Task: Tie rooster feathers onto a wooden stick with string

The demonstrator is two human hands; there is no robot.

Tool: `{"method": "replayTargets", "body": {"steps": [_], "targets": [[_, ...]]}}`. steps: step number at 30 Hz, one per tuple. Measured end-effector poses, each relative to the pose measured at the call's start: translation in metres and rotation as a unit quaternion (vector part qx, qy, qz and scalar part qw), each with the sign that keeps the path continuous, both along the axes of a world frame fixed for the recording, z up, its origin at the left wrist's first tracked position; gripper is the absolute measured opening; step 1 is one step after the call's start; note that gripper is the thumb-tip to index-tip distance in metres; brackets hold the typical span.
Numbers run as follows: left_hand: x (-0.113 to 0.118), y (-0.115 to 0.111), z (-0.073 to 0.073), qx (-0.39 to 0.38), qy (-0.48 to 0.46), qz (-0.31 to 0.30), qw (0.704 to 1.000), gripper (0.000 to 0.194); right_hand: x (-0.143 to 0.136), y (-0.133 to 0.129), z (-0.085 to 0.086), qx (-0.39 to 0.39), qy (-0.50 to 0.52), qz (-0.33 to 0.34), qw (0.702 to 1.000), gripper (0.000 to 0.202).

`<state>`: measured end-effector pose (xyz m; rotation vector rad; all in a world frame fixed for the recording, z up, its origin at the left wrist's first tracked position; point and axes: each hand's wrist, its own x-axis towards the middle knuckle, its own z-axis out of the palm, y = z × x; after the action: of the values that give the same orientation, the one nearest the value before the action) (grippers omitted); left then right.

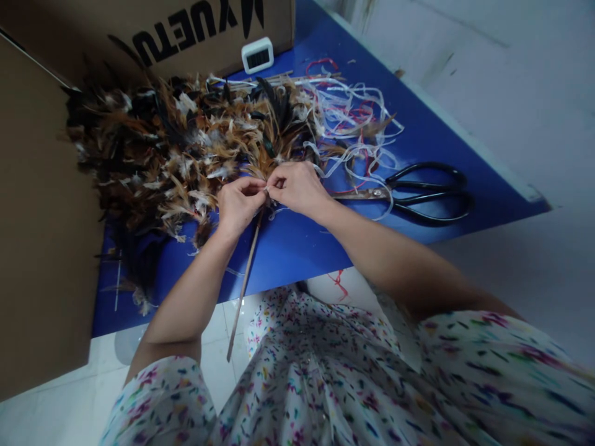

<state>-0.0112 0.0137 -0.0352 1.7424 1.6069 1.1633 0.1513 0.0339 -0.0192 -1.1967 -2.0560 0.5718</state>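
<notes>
My left hand and my right hand meet fingertip to fingertip over the blue table. A thin brown stick slants down from my left fingers and passes over the table's front edge. At its upper end, a tuft of brown feathers fans out just beyond my fingertips. My left thumb and finger are closed at the stick's top. The right thumb and finger pinch together at the same spot; what lies between them is too small to make out.
A big heap of brown and black feathers covers the left. White and red ribbons lie tangled at right, beside black-handled scissors. A white digital timer and a cardboard box stand behind. Another cardboard panel rises at left.
</notes>
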Motion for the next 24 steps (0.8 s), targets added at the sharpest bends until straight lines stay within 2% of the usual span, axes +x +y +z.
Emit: {"method": "replayTargets", "body": {"steps": [7,16,24], "targets": [[-0.001,0.002,-0.004,0.024,0.018,-0.011,0.999,0.013,0.000,0.000,-0.002,0.015,-0.025,0.010,1.000,0.015],[0.013,-0.014,0.020,0.052,0.109,0.013,0.993,0.016,0.000,0.001,-0.003,0.013,-0.038,-0.006,0.999,0.015],[0.010,-0.010,0.012,0.040,0.102,0.030,0.993,0.017,-0.002,0.002,-0.005,0.006,-0.014,-0.019,1.000,0.013]]}}
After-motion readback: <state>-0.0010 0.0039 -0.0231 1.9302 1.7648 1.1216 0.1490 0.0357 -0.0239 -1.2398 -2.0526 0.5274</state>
